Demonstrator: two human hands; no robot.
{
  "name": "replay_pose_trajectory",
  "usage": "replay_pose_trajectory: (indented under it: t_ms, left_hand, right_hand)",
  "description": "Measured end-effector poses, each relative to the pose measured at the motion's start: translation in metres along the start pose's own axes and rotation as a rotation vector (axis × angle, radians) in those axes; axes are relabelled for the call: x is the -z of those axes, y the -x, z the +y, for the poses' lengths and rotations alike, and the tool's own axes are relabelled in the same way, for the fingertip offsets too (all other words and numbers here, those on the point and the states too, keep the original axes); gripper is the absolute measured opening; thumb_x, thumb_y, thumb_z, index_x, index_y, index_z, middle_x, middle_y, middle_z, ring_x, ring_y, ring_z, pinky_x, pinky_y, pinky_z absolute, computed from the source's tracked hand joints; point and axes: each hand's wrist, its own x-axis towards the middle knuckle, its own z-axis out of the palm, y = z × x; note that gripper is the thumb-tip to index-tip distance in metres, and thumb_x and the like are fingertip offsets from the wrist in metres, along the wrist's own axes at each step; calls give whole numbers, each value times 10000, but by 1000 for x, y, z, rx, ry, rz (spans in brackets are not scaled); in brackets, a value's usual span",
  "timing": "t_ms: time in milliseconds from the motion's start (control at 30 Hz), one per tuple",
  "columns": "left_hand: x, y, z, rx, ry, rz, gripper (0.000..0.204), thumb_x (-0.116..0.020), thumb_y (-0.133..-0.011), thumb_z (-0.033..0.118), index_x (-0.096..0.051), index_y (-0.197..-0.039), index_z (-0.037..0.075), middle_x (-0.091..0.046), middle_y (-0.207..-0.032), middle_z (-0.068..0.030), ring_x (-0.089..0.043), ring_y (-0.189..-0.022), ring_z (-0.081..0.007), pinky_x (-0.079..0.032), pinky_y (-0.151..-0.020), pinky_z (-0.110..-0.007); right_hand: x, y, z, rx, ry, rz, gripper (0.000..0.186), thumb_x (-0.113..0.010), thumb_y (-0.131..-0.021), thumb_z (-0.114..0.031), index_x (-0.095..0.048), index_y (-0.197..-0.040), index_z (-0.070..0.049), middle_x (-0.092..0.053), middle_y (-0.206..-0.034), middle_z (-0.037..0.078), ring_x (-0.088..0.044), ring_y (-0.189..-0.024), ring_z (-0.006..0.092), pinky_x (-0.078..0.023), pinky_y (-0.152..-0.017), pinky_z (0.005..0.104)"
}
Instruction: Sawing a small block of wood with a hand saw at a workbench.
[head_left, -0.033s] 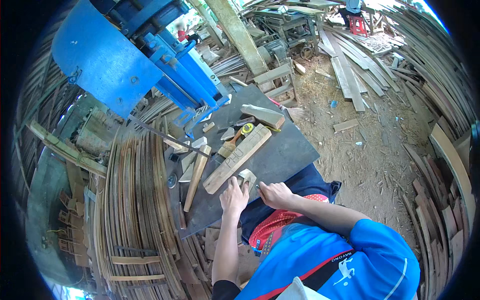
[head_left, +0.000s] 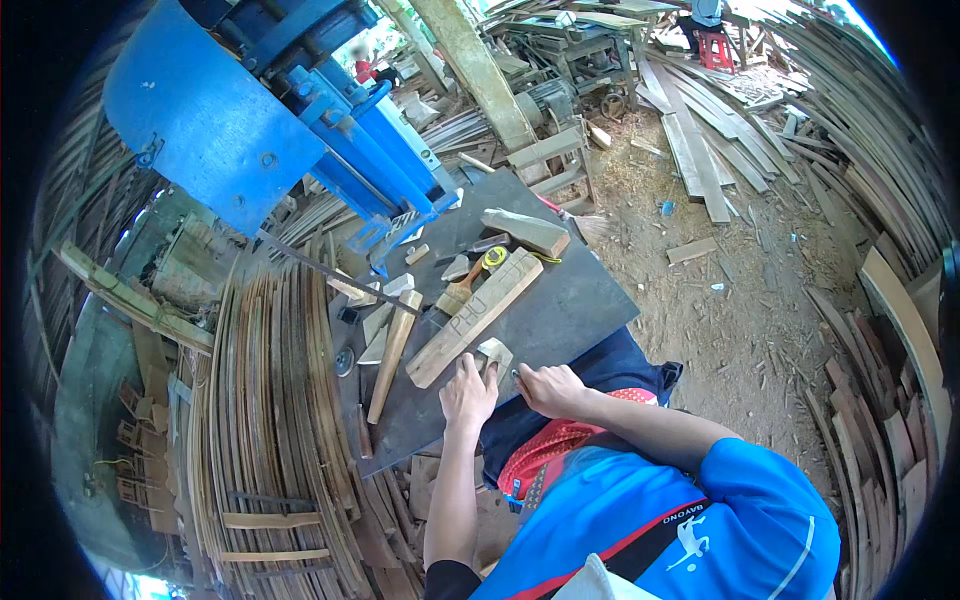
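Observation:
My left hand (head_left: pixel 467 396) is at the near edge of the dark tabletop (head_left: pixel 560 310), its thumb and fingers closed on a small pale angular wood piece (head_left: pixel 496 352). Just to the right, my right hand (head_left: pixel 550 390) is curled in a fist. A tiny dark tip shows at its fingers, too small to name. Beyond my left hand lies a thick wooden block (head_left: pixel 490 310) with pencilled letters. Farther back are a wood-handled brush (head_left: pixel 455 297), a yellow tape measure (head_left: pixel 495 258) and a shaped wood block (head_left: pixel 525 231). A long wooden handle (head_left: pixel 394 357) lies to the left.
A large blue bandsaw (head_left: pixel 210 110) stands at the back left, its blade (head_left: pixel 330 268) running down beside the table. Stacked boards (head_left: pixel 280 390) lean on the left, and more planks (head_left: pixel 880 180) line the right. Farther off are a red stool (head_left: pixel 715 50) and a seated person.

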Motion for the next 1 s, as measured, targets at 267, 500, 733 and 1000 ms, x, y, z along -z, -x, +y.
replay_pose_trajectory:
  t_ms: [267, 500, 733, 1000]
  left_hand:
    - [-2, 0, -1, -13, -3, 30, 433, -518, -944, 422, -444, -1114, 30, -633, -1040, -219, -677, -845, -394, -530, -718, -525]
    - [-3, 1, -1, -25, -3, 64, 428, -518, -944, 427, -440, -1098, 34, -643, -1000, -221, -679, -837, -392, -532, -710, -519]
    - [-3, 0, 0, -18, -11, 54, 434, -512, -947, 437, -440, -1095, 36, -649, -964, -223, -679, -837, -393, -533, -712, -517]
    - [-1, 1, 0, -16, 4, 43, 426, -511, -947, 424, -445, -1097, 31, -643, -995, -231, -678, -856, -396, -531, -737, -520]
  right_hand:
    - [0, -1, 0, -1, 13, -6, 309, -429, -1004, -322, -493, -949, -25, -601, -594, 198, -629, -588, 409, -496, -539, 519]
    - [0, 0, 0, -3, 9, -7, 308, -437, -1000, -324, -493, -950, -26, -603, -598, 201, -630, -591, 410, -497, -544, 521]
    - [2, 0, -1, -2, 5, -3, 304, -444, -997, -321, -494, -949, -25, -606, -603, 203, -630, -594, 411, -497, -547, 521]
    - [2, 0, -1, -4, 3, 1, 297, -450, -995, -315, -496, -931, -28, -602, -601, 203, -629, -590, 408, -494, -538, 519]
